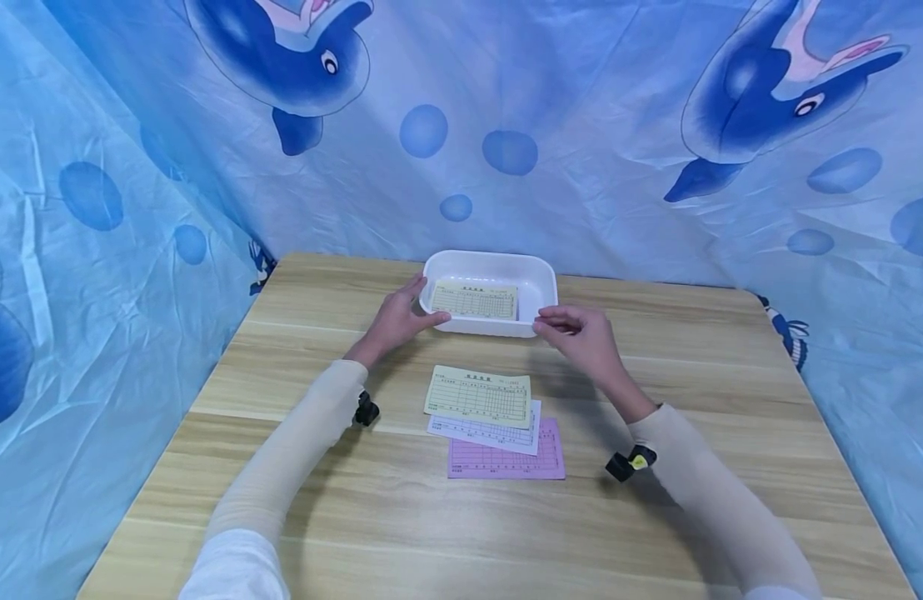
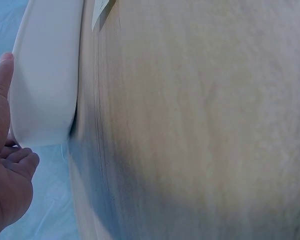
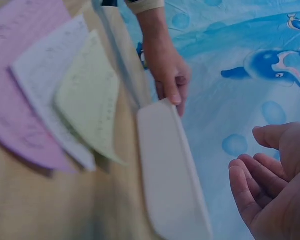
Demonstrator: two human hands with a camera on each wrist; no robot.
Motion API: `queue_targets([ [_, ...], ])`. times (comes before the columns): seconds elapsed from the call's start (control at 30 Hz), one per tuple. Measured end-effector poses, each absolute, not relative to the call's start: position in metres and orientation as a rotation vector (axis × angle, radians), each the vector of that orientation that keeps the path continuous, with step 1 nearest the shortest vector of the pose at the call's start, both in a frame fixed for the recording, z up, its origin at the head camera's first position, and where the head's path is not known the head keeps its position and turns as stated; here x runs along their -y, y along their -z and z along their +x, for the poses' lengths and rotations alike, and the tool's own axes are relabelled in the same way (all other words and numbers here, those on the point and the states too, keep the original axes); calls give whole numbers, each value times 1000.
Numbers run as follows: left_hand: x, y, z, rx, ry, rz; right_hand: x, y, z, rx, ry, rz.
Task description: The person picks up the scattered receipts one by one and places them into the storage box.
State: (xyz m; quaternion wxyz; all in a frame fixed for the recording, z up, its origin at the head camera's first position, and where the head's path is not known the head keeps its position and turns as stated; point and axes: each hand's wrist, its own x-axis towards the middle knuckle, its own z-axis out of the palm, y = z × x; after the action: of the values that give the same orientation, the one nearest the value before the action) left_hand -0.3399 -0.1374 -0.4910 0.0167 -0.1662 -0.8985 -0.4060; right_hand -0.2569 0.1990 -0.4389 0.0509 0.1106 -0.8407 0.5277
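A white plastic tray (image 1: pixel 486 327) stands near the table's back edge, with a pale yellow printed form (image 1: pixel 473 302) inside on its left. My left hand (image 1: pixel 397 318) grips the tray's left front corner, thumb over the rim; the right wrist view shows this hold too. By the right front corner is my right hand (image 1: pixel 587 342), its fingers loosely bent and holding nothing; the right wrist view shows this hand (image 3: pixel 275 175) apart from the tray wall (image 3: pixel 165 165). Below the tray lie overlapping printed forms: pale yellow (image 1: pixel 478 396) on top, white (image 1: pixel 486 432) beneath, pink (image 1: pixel 499 459) lowest.
The wood-grain table (image 1: pixel 401 533) carries the tray and forms. A blue cloth (image 1: pixel 581 208) with dolphins and bubbles hangs behind and at both sides. Each forearm wears a small black camera, one at the left wrist (image 1: pixel 366 409) and one at the right (image 1: pixel 622 465).
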Motion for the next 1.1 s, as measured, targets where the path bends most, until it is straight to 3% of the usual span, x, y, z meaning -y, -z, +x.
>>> queue_targets([
  [0.5, 138, 493, -339, 2768, 1264, -543, -209, 495, -225, 2730, -1587, 290],
  [1.1, 137, 494, -338, 2762, 1297, -529, -200, 513, -214, 2787, -1542, 258],
])
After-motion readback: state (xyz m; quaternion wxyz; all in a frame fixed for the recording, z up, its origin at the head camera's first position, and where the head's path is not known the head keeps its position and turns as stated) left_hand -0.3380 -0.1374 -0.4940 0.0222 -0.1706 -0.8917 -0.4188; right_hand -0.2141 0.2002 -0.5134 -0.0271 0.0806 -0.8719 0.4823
